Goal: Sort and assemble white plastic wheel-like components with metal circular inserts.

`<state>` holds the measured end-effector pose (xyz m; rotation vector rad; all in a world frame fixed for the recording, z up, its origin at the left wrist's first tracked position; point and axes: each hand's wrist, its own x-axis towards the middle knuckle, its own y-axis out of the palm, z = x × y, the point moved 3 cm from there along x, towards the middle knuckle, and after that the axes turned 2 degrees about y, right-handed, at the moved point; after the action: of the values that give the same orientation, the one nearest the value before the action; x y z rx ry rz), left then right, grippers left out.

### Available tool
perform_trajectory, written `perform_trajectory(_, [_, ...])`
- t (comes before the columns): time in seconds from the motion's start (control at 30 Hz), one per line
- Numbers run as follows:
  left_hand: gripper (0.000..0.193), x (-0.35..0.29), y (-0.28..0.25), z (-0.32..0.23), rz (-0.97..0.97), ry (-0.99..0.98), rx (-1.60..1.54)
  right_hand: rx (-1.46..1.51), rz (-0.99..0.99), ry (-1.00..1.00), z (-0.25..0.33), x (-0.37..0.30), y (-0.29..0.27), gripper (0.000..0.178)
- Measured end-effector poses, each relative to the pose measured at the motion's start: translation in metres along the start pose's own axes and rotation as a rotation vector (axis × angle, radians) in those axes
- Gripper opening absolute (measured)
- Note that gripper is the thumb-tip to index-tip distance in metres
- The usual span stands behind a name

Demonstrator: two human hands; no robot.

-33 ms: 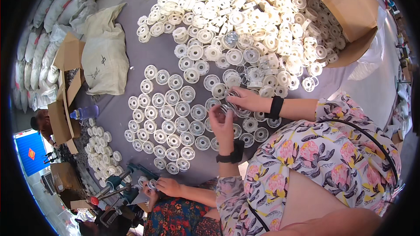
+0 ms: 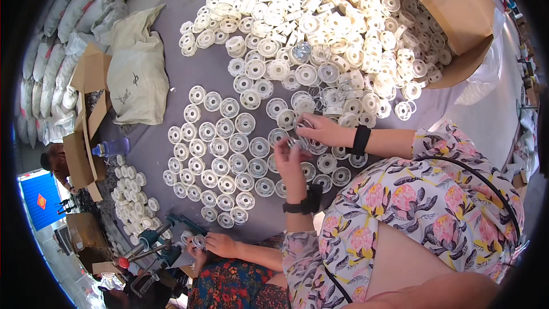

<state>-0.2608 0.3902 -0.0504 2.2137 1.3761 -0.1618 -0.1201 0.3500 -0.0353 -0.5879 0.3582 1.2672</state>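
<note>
My right hand [image 2: 321, 131] is closed on a springy coil of silver wire [image 2: 304, 122], gripped at its left end. Just below and left of it, my left hand [image 2: 289, 157] has its fingertips pinched on thin silver wire at the lower part of the coil; the fingers hide much of it. Beneath both hands lie white plastic ring-shaped discs, several with wire coils set in them, such as a disc [image 2: 259, 147] beside my left hand. Loose wire coils [image 2: 329, 97] rest just beyond my right hand.
A large heap of white discs [image 2: 309, 24] covers the far table, beside a cardboard box [image 2: 452, 6]. At lower left, a co-worker's hand [image 2: 222, 245] holds metal parts near a green hand press [image 2: 153, 237]. A cloth sack [image 2: 137, 74] and a bottle [image 2: 112, 147] stand left.
My left fingers have shifted slightly at the wire, and the left wrist has turned a little. My right hand keeps its place.
</note>
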Motion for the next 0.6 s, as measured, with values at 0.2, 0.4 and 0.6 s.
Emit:
perform_trajectory(0.2, [0.031,-0.021,-0.01,0.017,0.38,-0.486,-0.875,-0.251,0.002,-0.371,0.031,-0.008,-0.001,0.041])
perform_trajectory(0.4, [0.031,-0.016,0.009,-0.002,0.006,0.269,0.426,-0.089,0.072,-0.003,0.016,0.003,-0.01,0.039])
perform_trajectory(0.6, [0.042,-0.013,-0.004,0.014,0.299,-0.393,-0.435,-0.344,0.053,-0.38,0.04,-0.007,-0.001,0.027])
